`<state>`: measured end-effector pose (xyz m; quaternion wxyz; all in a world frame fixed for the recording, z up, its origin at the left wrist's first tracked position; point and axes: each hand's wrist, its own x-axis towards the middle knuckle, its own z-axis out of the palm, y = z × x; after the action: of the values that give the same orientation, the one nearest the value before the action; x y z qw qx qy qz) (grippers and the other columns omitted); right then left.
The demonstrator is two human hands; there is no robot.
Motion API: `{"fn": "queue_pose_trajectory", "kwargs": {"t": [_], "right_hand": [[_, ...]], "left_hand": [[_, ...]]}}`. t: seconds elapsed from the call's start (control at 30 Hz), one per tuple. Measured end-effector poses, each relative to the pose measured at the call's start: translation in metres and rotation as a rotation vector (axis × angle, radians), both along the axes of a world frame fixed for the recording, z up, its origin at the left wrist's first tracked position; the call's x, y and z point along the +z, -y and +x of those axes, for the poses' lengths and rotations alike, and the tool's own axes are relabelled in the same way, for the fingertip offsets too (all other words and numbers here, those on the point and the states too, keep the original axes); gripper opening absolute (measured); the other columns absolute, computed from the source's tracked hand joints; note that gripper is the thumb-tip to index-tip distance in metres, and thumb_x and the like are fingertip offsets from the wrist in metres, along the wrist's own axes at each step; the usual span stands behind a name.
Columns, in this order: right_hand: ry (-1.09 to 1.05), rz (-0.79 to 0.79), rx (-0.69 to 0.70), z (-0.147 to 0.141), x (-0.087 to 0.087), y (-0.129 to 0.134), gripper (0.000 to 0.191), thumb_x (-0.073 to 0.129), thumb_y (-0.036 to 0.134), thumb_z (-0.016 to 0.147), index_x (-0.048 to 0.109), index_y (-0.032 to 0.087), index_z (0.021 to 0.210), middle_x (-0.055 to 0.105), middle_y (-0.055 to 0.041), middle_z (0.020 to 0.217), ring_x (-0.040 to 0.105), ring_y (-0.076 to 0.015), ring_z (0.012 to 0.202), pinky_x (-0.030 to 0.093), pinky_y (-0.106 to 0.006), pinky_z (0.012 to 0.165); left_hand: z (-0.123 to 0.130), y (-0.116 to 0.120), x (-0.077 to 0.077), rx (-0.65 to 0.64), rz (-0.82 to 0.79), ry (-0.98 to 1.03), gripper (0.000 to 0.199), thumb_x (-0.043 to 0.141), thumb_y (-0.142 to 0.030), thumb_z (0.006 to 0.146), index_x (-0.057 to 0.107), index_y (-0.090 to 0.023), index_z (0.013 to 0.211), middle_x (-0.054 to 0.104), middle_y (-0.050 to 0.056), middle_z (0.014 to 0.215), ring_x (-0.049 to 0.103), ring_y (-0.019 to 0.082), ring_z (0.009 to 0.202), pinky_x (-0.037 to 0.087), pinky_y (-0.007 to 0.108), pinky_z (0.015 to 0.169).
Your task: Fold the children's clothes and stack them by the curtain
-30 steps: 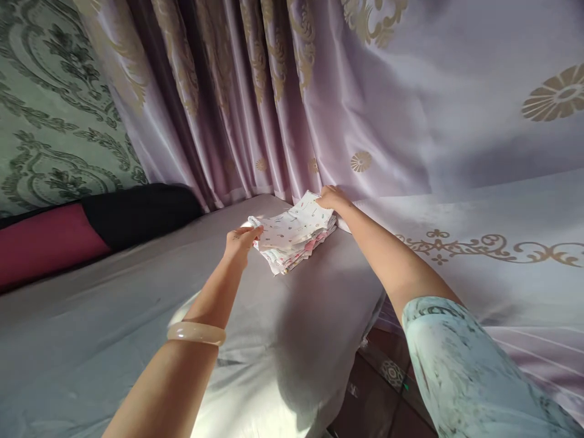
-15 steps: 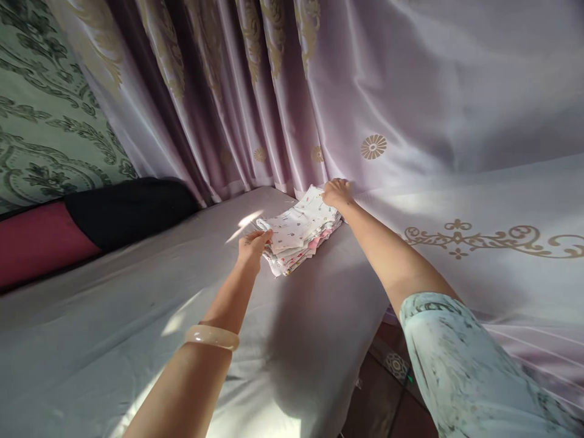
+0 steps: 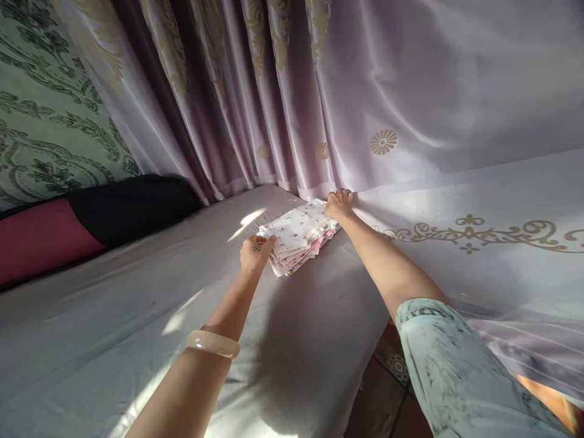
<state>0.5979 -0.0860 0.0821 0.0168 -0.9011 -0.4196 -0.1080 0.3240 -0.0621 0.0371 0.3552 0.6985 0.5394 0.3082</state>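
A stack of folded printed cloths (image 3: 296,255) lies near the far corner of the bed. On top is a white cloth (image 3: 298,226) with small scattered prints; pink and red-patterned edges show beneath it. My left hand (image 3: 256,250), below a pale bangle (image 3: 213,344), pinches the top cloth's near left edge. At the far right end, my right hand (image 3: 340,204) is closed on the same cloth, its fingertips partly hidden from view.
The grey-sheeted bed (image 3: 137,316) spreads to the left and front. A black and red cushion-like bolster (image 3: 132,207) lies along the green patterned wall (image 3: 45,134). Lilac curtains (image 3: 410,79) hang behind and to the right. Tiled floor (image 3: 378,383) shows beyond the bed's right edge.
The right hand has come down slightly, and the top cloth's far end now lies lower and flatter on the stack. The left hand has barely moved. The view has shifted a little.
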Motion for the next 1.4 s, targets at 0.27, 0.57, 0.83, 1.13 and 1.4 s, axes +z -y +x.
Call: {"fn": "queue_pose_trajectory", "kwargs": {"t": [0.27, 0.57, 0.83, 1.13, 1.4], "right_hand": [[-0.181, -0.019, 0.369, -0.019, -0.01, -0.002, 0.056, 0.021, 0.046, 0.102, 0.057, 0.017, 0.134, 0.051, -0.0129, 0.146, 0.039, -0.029, 0.137, 0.022, -0.049, 0.113], [-0.261, -0.033, 0.268, -0.019, -0.035, 0.003, 0.063, 0.013, 0.051, 0.101, 0.046, 0.02, 0.145, 0.034, -0.0094, 0.159, 0.03, -0.0279, 0.144, 0.014, -0.053, 0.117], [-0.274, -0.03, 0.285, -0.027, -0.02, 0.002, 0.06, 0.017, 0.047, 0.102, 0.04, 0.019, 0.149, 0.032, -0.0111, 0.16, 0.026, -0.0272, 0.147, 0.013, -0.054, 0.118], [-0.185, -0.013, 0.575, -0.107, -0.024, 0.016, 0.054, 0.024, 0.045, 0.102, 0.043, 0.021, 0.147, 0.031, -0.0093, 0.16, 0.02, -0.0284, 0.149, 0.015, -0.054, 0.118], [-0.063, 0.036, 0.63, -0.101, -0.038, 0.01, 0.047, 0.033, 0.039, 0.099, 0.054, 0.024, 0.137, 0.046, -0.0106, 0.15, 0.034, -0.0303, 0.141, 0.03, -0.056, 0.111]], "left_hand": [[0.009, 0.021, 0.01, -0.308, 0.476, -0.355, 0.042, 0.045, -0.046, 0.094, 0.061, -0.024, 0.127, 0.051, 0.01, 0.146, 0.037, 0.031, 0.139, 0.031, 0.051, 0.113], [0.012, 0.016, -0.019, -0.472, 0.368, -0.437, 0.06, 0.031, -0.058, 0.097, 0.04, -0.028, 0.148, 0.029, 0.008, 0.161, 0.015, 0.029, 0.151, 0.008, 0.06, 0.12], [-0.006, 0.02, -0.021, -0.494, 0.369, -0.385, 0.062, 0.028, -0.057, 0.099, 0.034, -0.025, 0.152, 0.025, 0.011, 0.162, 0.013, 0.03, 0.152, 0.007, 0.06, 0.119], [-0.102, 0.02, -0.036, -0.409, 0.246, -0.547, 0.063, 0.018, -0.058, 0.099, 0.038, -0.024, 0.149, 0.032, 0.011, 0.16, 0.017, 0.027, 0.151, 0.011, 0.054, 0.12], [-0.225, 0.01, -0.043, -0.195, 0.196, -0.666, 0.055, 0.031, -0.051, 0.097, 0.045, -0.022, 0.142, 0.038, 0.015, 0.155, 0.027, 0.031, 0.147, 0.018, 0.055, 0.118]]}}
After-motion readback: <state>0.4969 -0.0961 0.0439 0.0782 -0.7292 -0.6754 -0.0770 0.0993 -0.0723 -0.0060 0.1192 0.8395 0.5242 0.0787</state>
